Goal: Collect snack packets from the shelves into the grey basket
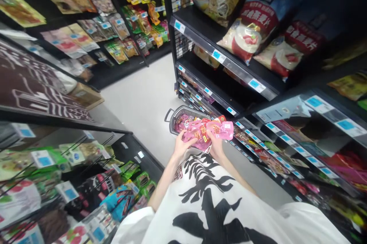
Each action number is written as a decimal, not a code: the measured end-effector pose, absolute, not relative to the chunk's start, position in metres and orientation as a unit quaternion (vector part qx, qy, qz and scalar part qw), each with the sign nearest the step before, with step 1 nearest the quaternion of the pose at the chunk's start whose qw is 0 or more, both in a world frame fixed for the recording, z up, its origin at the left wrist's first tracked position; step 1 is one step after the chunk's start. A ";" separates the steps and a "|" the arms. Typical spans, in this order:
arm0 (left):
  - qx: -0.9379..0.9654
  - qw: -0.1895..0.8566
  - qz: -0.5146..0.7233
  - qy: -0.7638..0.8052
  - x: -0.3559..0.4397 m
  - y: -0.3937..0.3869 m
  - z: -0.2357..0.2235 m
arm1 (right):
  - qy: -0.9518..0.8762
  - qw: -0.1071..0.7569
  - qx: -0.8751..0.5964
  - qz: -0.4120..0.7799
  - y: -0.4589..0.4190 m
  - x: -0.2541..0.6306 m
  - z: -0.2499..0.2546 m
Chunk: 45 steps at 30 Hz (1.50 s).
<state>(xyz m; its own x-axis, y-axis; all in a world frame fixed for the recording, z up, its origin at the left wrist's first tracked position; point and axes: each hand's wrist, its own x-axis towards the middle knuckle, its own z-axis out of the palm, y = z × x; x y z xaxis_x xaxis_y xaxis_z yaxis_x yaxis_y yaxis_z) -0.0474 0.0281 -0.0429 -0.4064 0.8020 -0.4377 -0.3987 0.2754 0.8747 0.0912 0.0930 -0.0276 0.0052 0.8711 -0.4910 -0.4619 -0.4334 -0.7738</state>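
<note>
My left hand [181, 145] is closed on the left end of a pink snack packet [197, 134] with food pictured on its front. My right hand [215, 146] grips another pink snack packet [225, 130], which overlaps the first and sticks out to the right. Something red shows behind the packets, partly hidden. Just beyond my hands is a grey shopping basket [171, 125] with more pink and purple packets inside. Its right part is covered by the packets I hold, and I cannot tell what it rests on.
On the right, black shelves [200, 34] carry large bags of oatmeal [248, 32] and blue price tags. Hanging snack bags [117, 198] fill a rack close on my left. A cardboard box [86, 96] stands beyond it. Pale floor [137, 91] runs between the shelves.
</note>
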 end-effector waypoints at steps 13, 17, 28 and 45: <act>0.185 0.605 0.592 0.499 -0.050 -0.008 -0.049 | -0.196 0.489 -0.543 0.654 0.064 0.115 -0.007; 0.136 0.631 0.589 0.486 -0.049 -0.013 -0.044 | -0.207 0.475 -0.546 0.658 0.060 0.120 -0.003; 0.128 0.606 0.582 0.527 -0.080 -0.041 -0.045 | -0.214 0.469 -0.568 0.642 0.081 0.161 -0.008; 0.158 0.775 0.397 0.466 -0.039 -0.003 -0.052 | -0.203 0.317 -0.577 0.725 0.050 0.214 0.005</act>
